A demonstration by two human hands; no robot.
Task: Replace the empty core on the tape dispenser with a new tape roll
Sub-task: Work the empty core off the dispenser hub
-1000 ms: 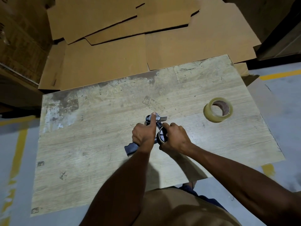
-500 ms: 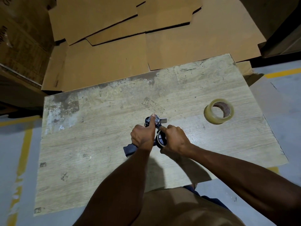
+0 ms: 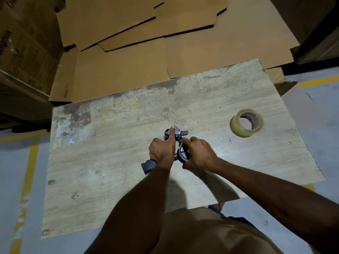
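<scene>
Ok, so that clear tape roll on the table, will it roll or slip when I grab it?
The tape roll seems to lie flat on the table, so it probably won't roll. Its glossy wall may feel slick; hooking the open core likely grips better.

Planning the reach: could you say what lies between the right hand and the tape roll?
Nothing: only bare tabletop separates the right hand and tape roll, in the head view.

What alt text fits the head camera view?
A person's left hand grips a tape dispenser by its handle while the right hand holds its spool, over a worn wooden table. A tape roll lies apart on the right.
</scene>
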